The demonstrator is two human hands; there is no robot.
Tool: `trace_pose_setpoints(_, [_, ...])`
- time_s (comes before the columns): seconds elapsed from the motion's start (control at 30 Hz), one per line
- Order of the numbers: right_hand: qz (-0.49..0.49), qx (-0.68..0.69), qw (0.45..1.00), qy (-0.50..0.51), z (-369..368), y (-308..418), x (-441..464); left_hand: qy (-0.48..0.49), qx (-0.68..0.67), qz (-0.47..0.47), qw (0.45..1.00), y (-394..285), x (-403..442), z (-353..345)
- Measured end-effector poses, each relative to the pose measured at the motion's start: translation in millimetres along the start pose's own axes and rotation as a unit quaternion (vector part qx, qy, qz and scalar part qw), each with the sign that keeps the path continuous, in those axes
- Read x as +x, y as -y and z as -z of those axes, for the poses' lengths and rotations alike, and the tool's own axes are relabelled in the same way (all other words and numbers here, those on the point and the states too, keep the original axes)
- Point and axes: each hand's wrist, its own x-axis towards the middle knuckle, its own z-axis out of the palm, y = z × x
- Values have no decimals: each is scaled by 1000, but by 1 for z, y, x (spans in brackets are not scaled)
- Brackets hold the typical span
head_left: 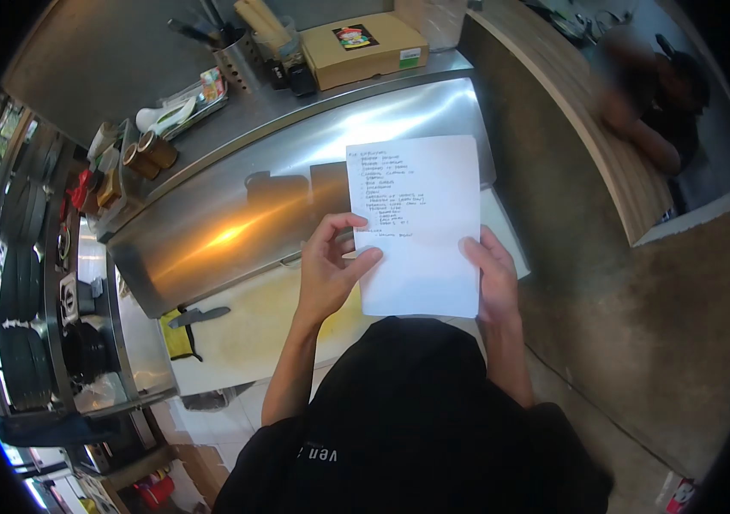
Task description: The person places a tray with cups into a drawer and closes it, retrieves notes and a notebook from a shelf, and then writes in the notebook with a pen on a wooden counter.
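A white sheet of paper (421, 265) with a handwritten list on its upper part is held up in front of me, above the work counter. My left hand (335, 261) grips its left edge, thumb on the front and index finger bent at the side. On the right edge, my right hand (492, 270) has its thumb on the front, and the other fingers are hidden behind the paper. Beyond the sheet lies a pale cutting board (271, 321). A knife (200, 316) rests there beside a yellow and black cloth (178, 336).
On the steel shelf (254, 111) stand a cardboard box (363, 50), a metal utensil holder (240, 64) and jars (159, 151). Stacked dark plates (26, 364) fill the left rack. Another person (661, 107) is at the upper right, past a wooden counter (566, 86).
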Motion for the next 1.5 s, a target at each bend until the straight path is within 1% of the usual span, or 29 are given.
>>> trace_pose_setpoints(0.07, [-2,26,1000,6,10,-10,0,-18,-27,5,999,10,0,2])
trace_pose_setpoints(0.13, [-6,55,998,14,34,-35,-8,-11,-20,-53,998,12,-1,6])
trace_pose_setpoints(0.2, [-22,-230,973,-3,80,-67,-35,-34,-15,-45,998,11,-6,17])
trace_pose_setpoints(0.23, [-43,-411,907,73,92,-71,-54,-39,-9,-27,999,12,-12,21])
trace_pose_setpoints(0.27, [-96,-470,864,153,109,-86,-72,-51,-9,-23,998,12,-17,22])
trace_pose_setpoints(0.33, [-174,-474,794,339,124,-106,-103,-83,20,-16,996,7,-20,26])
trace_pose_setpoints(0.43, [-120,-474,828,274,157,-134,-132,-101,67,-31,992,6,-24,29])
trace_pose_setpoints(0.5, [-143,-471,832,255,164,-143,-137,-101,72,-23,992,8,-29,30])
trace_pose_setpoints(0.57, [-232,-496,814,192,157,-134,-128,-103,74,-34,991,8,-22,32])
trace_pose_setpoints(0.6, [-234,-496,815,186,166,-137,-132,-100,83,-42,991,8,-23,33])
trace_pose_setpoints(0.67, [-283,-563,762,152,190,-149,-134,-94,93,-50,990,9,-23,35])
trace_pose_setpoints(0.7, [-283,-563,762,152,181,-138,-129,-94,102,-39,990,9,-22,36])
trace_pose_setpoints(0.77, [-175,-465,853,161,128,-81,-121,-97,111,-18,989,8,-26,37])
trace_pose_setpoints(0.8, [-141,-321,916,194,81,-36,-125,-90,108,-9,990,6,-26,38])
trace_pose_setpoints(0.83, [-51,-191,944,265,58,-29,-123,-78,107,-5,991,5,-23,38])
trace_pose_setpoints(0.87, [16,-42,936,350,35,-22,-120,-67,107,-6,992,5,-21,38])
trace_pose_setpoints(0.93, [73,20,831,551,17,-12,-108,-103,107,35,988,10,-20,36])
trace_pose_setpoints(0.97, [14,-49,782,621,7,10,-106,-119,179,12,976,16,-19,39])
trace_pose_setpoints(1.0, [12,-81,809,582,12,1,-110,-120,247,-17,961,22,-16,44])
trace_pose_setpoints(1.03, [-55,-152,828,537,21,-6,-114,-117,244,-12,963,28,-13,47])
trace_pose_setpoints(1.07, [-110,-216,830,502,28,-17,-117,-124,167,17,978,22,-16,40])
trace_pose_setpoints(1.1, [-169,-267,835,451,33,-29,-118,-98,138,100,980,15,-16,41])
trace_pose_setpoints(1.13, [-171,-292,834,436,41,-43,-119,-99,129,11,987,26,-10,40])
trace_pose_setpoints(1.17, [-181,-310,833,421,45,-53,-120,-121,146,78,979,19,-7,30])
trace_pose_setpoints(1.23, [-199,-347,853,336,35,-56,-127,-59,120,24,991,45,0,46])
trace_pose_setpoints(1.3, [-206,-388,866,239,38,-75,-136,12,146,31,989,51,9,36])
trace_pose_setpoints(1.37, [-164,-383,890,184,46,-104,-140,36,170,19,985,51,21,21])
trace_pose_setpoints(1.47, [-85,-315,942,-72,28,-100,-142,134,54,113,983,44,33,-13])
trace_pose_setpoints(1.5, [39,-275,956,-99,21,-98,-131,145,54,126,980,43,44,-23])
